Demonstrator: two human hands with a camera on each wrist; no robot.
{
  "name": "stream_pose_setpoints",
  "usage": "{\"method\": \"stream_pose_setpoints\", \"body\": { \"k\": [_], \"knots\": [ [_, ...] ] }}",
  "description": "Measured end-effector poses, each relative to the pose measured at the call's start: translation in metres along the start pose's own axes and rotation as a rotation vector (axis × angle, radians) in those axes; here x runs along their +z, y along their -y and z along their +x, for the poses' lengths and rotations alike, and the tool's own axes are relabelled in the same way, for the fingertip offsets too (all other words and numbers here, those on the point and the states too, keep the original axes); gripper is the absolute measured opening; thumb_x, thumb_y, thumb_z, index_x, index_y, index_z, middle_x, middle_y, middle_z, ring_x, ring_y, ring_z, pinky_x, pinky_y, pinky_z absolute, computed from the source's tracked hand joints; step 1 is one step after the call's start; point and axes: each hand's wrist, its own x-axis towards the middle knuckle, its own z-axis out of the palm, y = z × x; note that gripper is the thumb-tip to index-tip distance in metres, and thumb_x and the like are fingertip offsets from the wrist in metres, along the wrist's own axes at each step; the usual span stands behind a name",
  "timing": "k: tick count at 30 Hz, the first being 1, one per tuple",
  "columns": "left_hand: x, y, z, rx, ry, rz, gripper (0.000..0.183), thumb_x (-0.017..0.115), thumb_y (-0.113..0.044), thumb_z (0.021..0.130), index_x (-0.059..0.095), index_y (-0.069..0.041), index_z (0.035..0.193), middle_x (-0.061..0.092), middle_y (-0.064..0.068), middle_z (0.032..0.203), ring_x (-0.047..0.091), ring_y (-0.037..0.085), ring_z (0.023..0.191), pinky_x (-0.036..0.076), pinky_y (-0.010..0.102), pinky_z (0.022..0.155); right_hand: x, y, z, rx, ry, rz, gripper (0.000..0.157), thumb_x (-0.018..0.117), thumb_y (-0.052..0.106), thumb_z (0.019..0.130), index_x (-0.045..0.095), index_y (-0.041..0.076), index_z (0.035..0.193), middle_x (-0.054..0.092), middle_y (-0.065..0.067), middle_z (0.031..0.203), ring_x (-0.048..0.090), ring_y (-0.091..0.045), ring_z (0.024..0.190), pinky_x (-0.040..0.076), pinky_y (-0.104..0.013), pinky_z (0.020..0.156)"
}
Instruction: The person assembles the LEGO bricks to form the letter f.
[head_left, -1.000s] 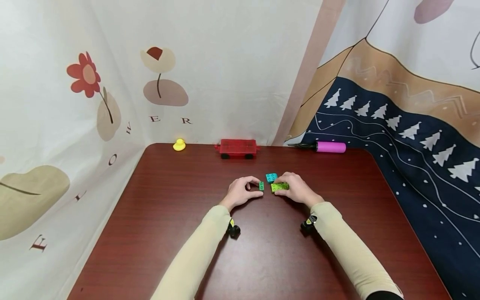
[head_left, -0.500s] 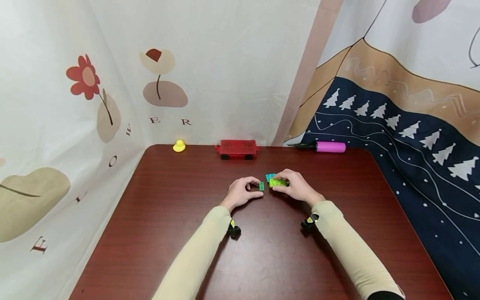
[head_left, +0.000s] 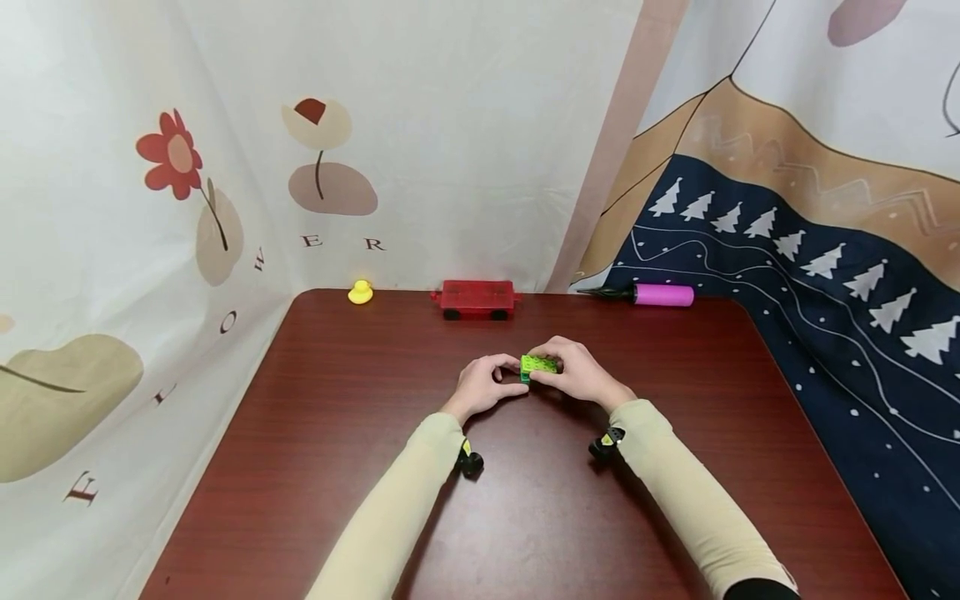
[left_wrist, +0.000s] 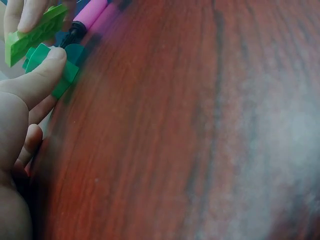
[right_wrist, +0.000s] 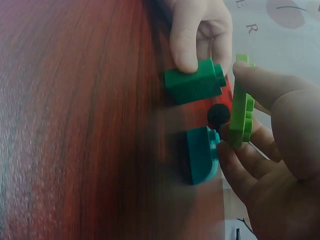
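My left hand (head_left: 480,387) pinches a green toy building brick (right_wrist: 192,82) between thumb and fingers, low over the table. In my right hand (head_left: 581,377) is a flat lime building brick (head_left: 538,364), gripped by thumb and fingertips with its studs up. The lime brick is over the green one; in the right wrist view a narrow gap shows between it and the green brick's studs (right_wrist: 220,75). A teal brick with a rounded side (right_wrist: 201,156) stands on the table beside the green one; in the head view my right hand hides it.
Along the table's (head_left: 360,375) back edge stand a yellow rubber duck (head_left: 361,292), a red toy wagon (head_left: 477,298) with black wheels and a pink hand pump (head_left: 663,295) with a black nozzle. Printed cloth (head_left: 450,150) hangs behind the table.
My right hand has lifted the lime brick and carried it left, from beside the teal brick to over the green brick. My left hand has stayed in place with the green brick.
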Motion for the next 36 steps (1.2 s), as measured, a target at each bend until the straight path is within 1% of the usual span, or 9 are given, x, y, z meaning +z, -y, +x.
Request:
{"method": "stream_pose_setpoints", "body": {
  "k": [3,7,10,14,20,29,36],
  "knots": [
    [-0.001,-0.001,0.001,-0.005,0.0,0.009,0.043,0.087,-0.047,0.085,0.075,-0.028,0.122,0.069,-0.013,0.098,0.055,0.011,0.083,0.041,0.033,0.075,0.001,0.002,0.001,-0.007,0.009,0.001,0.032,0.081,0.025,0.095,0.076,0.015,0.125,0.068,-0.001,0.112,0.06,-0.017,0.096,0.054,-0.038,0.084],
    [-0.001,-0.001,0.001,-0.01,-0.006,0.023,0.044,0.088,-0.048,0.084,0.075,-0.028,0.122,0.062,-0.006,0.087,0.055,0.012,0.081,0.04,0.034,0.075,0.002,0.005,0.002,-0.024,0.01,-0.005,0.031,0.082,0.021,0.094,0.076,0.015,0.124,0.07,-0.001,0.113,0.061,-0.017,0.099,0.055,-0.038,0.086],
    [-0.001,-0.001,0.001,-0.011,-0.011,0.027,0.044,0.088,-0.048,0.084,0.075,-0.028,0.121,0.06,-0.005,0.084,0.055,0.012,0.08,0.04,0.034,0.074,0.003,0.005,0.003,-0.039,0.008,-0.02,0.031,0.084,0.019,0.092,0.077,0.015,0.122,0.071,0.0,0.113,0.062,-0.016,0.1,0.055,-0.037,0.086],
    [-0.001,-0.002,0.001,-0.007,-0.016,0.022,0.043,0.089,-0.047,0.083,0.076,-0.027,0.12,0.06,-0.005,0.084,0.054,0.012,0.08,0.04,0.034,0.074,0.004,0.005,0.005,-0.05,0.006,-0.035,0.029,0.085,0.017,0.091,0.078,0.015,0.12,0.071,0.001,0.111,0.063,-0.015,0.099,0.055,-0.036,0.085],
    [-0.001,-0.003,0.0,-0.018,-0.009,0.018,0.043,0.089,-0.047,0.084,0.075,-0.027,0.119,0.059,-0.004,0.084,0.054,0.013,0.081,0.04,0.034,0.075,0.005,0.006,0.006,-0.039,0.004,-0.049,0.028,0.084,0.017,0.091,0.079,0.014,0.119,0.071,0.001,0.11,0.062,-0.015,0.097,0.053,-0.035,0.085],
    [0.001,-0.002,0.0,-0.028,0.003,0.015,0.043,0.089,-0.047,0.084,0.076,-0.027,0.12,0.059,-0.004,0.084,0.054,0.013,0.08,0.039,0.034,0.075,0.006,0.011,0.009,-0.034,0.046,-0.077,0.028,0.083,0.013,0.092,0.079,0.011,0.119,0.071,-0.002,0.11,0.064,-0.016,0.1,0.053,-0.035,0.087],
    [0.0,-0.002,0.0,-0.031,0.003,0.023,0.044,0.089,-0.046,0.083,0.076,-0.027,0.121,0.059,-0.003,0.085,0.054,0.013,0.08,0.039,0.034,0.075,0.007,0.015,0.012,-0.052,0.044,-0.08,0.028,0.085,0.008,0.089,0.08,0.007,0.116,0.07,-0.003,0.107,0.066,-0.018,0.099,0.054,-0.036,0.086]
  ]
}}
